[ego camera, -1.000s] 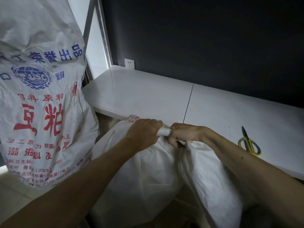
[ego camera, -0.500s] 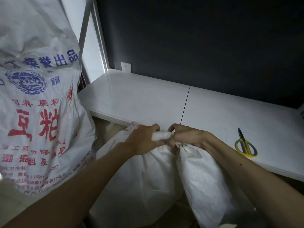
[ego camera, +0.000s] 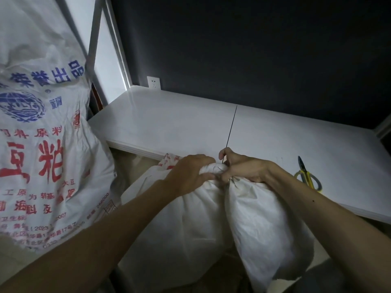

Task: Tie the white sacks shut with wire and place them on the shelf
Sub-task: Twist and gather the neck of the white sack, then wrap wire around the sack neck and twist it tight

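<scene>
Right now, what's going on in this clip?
A person is closing a white sack below the edge of a white shelf. The left hand and right hand both grip its bunched neck; whether wire is on it cannot be told. Yellow-handled scissors lie on the shelf to the right, and a printed sack stands at left.
</scene>
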`<state>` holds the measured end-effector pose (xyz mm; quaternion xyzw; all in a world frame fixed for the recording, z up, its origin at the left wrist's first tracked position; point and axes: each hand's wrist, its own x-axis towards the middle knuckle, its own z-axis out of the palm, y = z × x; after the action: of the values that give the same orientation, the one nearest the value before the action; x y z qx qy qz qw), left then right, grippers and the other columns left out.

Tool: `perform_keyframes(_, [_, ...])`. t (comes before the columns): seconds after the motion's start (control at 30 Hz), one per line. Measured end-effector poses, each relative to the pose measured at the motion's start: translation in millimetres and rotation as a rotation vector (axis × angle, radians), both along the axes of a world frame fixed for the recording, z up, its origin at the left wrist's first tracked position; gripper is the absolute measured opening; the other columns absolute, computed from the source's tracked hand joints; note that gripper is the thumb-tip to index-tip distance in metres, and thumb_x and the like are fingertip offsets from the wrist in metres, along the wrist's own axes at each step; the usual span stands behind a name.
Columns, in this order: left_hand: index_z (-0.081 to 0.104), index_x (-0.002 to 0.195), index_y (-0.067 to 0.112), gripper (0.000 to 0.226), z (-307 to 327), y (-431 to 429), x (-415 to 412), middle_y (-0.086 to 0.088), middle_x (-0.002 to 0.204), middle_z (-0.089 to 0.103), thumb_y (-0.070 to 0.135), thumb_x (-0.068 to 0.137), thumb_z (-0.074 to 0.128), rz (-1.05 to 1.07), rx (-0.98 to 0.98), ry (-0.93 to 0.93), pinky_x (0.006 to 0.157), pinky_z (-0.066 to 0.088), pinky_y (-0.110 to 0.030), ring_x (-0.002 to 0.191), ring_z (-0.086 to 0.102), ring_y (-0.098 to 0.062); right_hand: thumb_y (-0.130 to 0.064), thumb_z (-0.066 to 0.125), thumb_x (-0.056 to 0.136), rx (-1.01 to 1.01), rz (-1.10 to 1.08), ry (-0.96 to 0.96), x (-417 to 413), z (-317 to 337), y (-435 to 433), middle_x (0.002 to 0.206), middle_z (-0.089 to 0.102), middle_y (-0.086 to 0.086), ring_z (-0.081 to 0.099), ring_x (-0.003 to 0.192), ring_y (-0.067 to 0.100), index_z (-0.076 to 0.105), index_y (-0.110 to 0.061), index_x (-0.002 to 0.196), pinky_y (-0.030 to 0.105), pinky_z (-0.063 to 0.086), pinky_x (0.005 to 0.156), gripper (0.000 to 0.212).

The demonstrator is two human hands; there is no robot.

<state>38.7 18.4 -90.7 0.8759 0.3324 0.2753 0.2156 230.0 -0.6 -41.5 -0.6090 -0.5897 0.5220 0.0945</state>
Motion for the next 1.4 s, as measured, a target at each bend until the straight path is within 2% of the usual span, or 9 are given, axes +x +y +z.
perform_keyframes(0.1, [0.065, 0.112, 0.008, 0.041, -3, -5, 2, -0.007, 0.092, 0.062, 0.040, 0.090, 0.052, -0.023, 0.084, 0.048, 0.068, 0.052, -0.042, 0.079, 0.062, -0.026, -0.015, 0.065, 0.054, 0.017, 0.016, -0.023, 2, 1, -2, 0.093, 0.060, -0.001, 0.057, 0.080, 0.016, 0.035, -0.022, 0.116, 0.029, 0.045, 0.067, 0.070])
perform_keyframes(0.23, [0.064, 0.108, 0.008, 0.029, -1, -2, 5, -0.006, 0.089, 0.059, 0.029, 0.089, 0.059, -0.059, 0.044, 0.065, 0.068, 0.050, -0.045, 0.078, 0.058, -0.027, -0.014, 0.067, 0.055, 0.078, 0.068, -0.060, 4, -2, -2, 0.087, 0.063, -0.002, 0.056, 0.078, 0.016, 0.039, -0.025, 0.110, 0.030, 0.045, 0.070, 0.063])
perform_keyframes(0.37, [0.066, 0.114, 0.011, 0.032, -5, -1, 10, -0.007, 0.086, 0.064, 0.029, 0.088, 0.063, -0.058, 0.021, 0.124, 0.071, 0.050, -0.043, 0.078, 0.059, -0.025, -0.028, 0.071, 0.070, 0.171, 0.159, -0.212, 11, 0, -5, 0.091, 0.062, -0.008, 0.057, 0.086, 0.014, 0.052, -0.031, 0.095, 0.032, 0.044, 0.076, 0.032])
perform_keyframes(0.5, [0.068, 0.117, 0.007, 0.036, -4, 3, 19, -0.008, 0.099, 0.070, 0.028, 0.087, 0.068, -0.057, -0.033, 0.133, 0.083, 0.049, -0.034, 0.092, 0.063, -0.025, -0.026, 0.064, 0.082, 0.215, -0.084, 0.014, 22, 2, -4, 0.094, 0.070, 0.000, 0.064, 0.095, 0.017, 0.069, -0.018, 0.089, 0.032, 0.047, 0.088, 0.012])
perform_keyframes(0.63, [0.071, 0.109, 0.007, 0.034, -4, 9, 27, -0.007, 0.099, 0.071, 0.032, 0.085, 0.068, -0.062, -0.100, 0.186, 0.083, 0.051, -0.036, 0.093, 0.065, -0.026, -0.015, 0.056, 0.090, 0.395, -0.519, -0.129, 50, -11, 12, 0.094, 0.070, 0.001, 0.065, 0.091, 0.019, 0.072, -0.015, 0.085, 0.029, 0.051, 0.075, 0.016])
perform_keyframes(0.8, [0.066, 0.076, 0.014, 0.022, -5, 17, 37, 0.013, 0.064, 0.052, 0.036, 0.080, 0.065, -0.049, -0.159, 0.172, 0.064, 0.045, -0.032, 0.067, 0.055, -0.018, -0.024, 0.059, 0.092, 0.345, -0.639, -0.472, 96, -50, 15, 0.103, 0.069, 0.018, 0.063, 0.099, 0.033, 0.073, -0.001, 0.097, 0.031, 0.048, 0.084, 0.027])
perform_keyframes(1.1, [0.074, 0.086, 0.014, 0.038, -22, 29, 74, -0.004, 0.081, 0.069, 0.047, 0.071, 0.062, -0.042, -0.309, 0.317, 0.073, 0.052, -0.037, 0.077, 0.063, -0.024, -0.024, 0.064, 0.088, 0.240, -0.867, -0.552, 138, -107, 20, 0.107, 0.068, 0.024, 0.063, 0.103, 0.037, 0.070, 0.003, 0.098, 0.027, 0.040, 0.072, 0.030])
perform_keyframes(1.27, [0.073, 0.110, 0.019, 0.037, -31, 39, 92, -0.005, 0.105, 0.070, 0.041, 0.080, 0.074, -0.008, -0.321, 0.362, 0.079, 0.042, -0.026, 0.097, 0.064, -0.025, -0.018, 0.058, 0.089, 0.224, -0.893, -0.614, 147, -129, 17, 0.106, 0.067, 0.026, 0.062, 0.102, 0.040, 0.067, 0.006, 0.100, 0.031, 0.046, 0.075, 0.027])
perform_keyframes(1.4, [0.073, 0.098, 0.020, 0.028, -35, 42, 96, 0.004, 0.082, 0.060, 0.041, 0.080, 0.074, -0.003, -0.320, 0.376, 0.075, 0.041, -0.027, 0.092, 0.062, -0.026, -0.020, 0.055, 0.091, 0.201, -0.919, -0.655, 149, -139, 19, 0.112, 0.064, 0.023, 0.060, 0.107, 0.039, 0.065, 0.002, 0.106, 0.036, 0.048, 0.082, 0.029])
